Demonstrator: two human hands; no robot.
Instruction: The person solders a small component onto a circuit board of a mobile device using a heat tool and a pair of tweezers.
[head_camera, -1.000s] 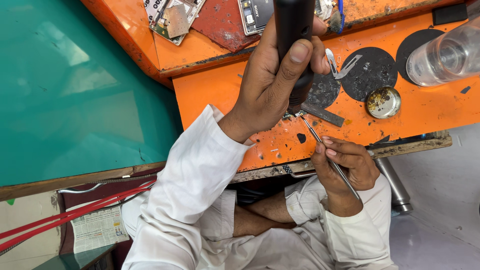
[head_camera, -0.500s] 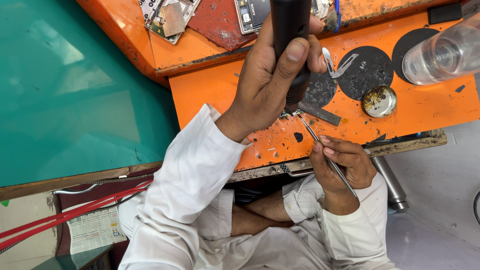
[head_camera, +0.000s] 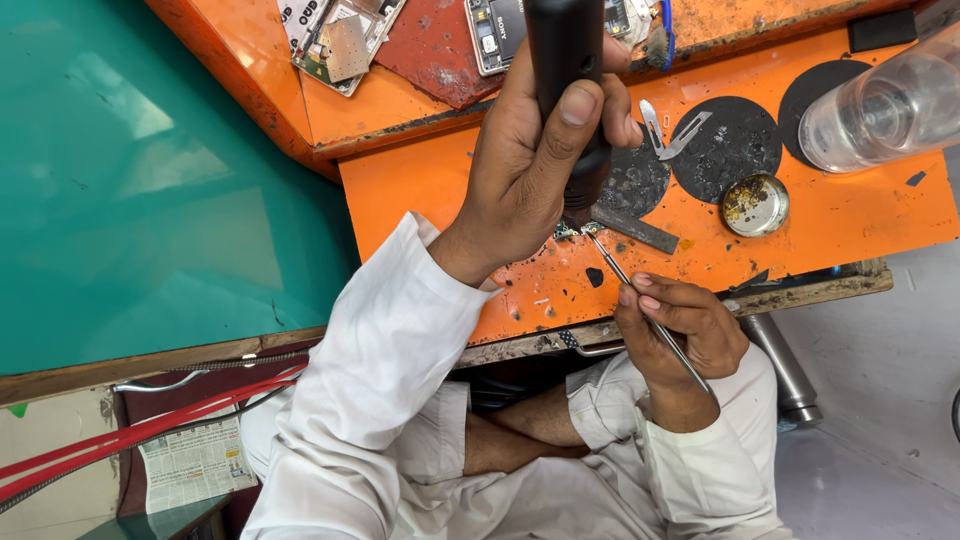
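My left hand (head_camera: 525, 170) is wrapped around a thick black tool handle (head_camera: 565, 60), held upright with its lower end over the orange bench (head_camera: 850, 215). My right hand (head_camera: 680, 325) rests at the bench's near edge and pinches thin metal tweezers (head_camera: 612, 262). The tweezer tips touch a tiny metal part (head_camera: 570, 231) on the bench, right under the black tool. A flat grey metal strip (head_camera: 640, 232) lies beside that part. Both arms wear white sleeves.
Black round pads (head_camera: 735, 150), a small round tin (head_camera: 755, 203) and a clear plastic bottle (head_camera: 885, 100) sit on the bench's right. Opened phones and circuit boards (head_camera: 345, 40) lie on the upper shelf. A teal surface (head_camera: 150, 180) and red cables (head_camera: 130, 440) are at the left.
Both hands stay in nearly the same place, the tweezers still at the small part under the black tool. Only the view has shifted slightly.
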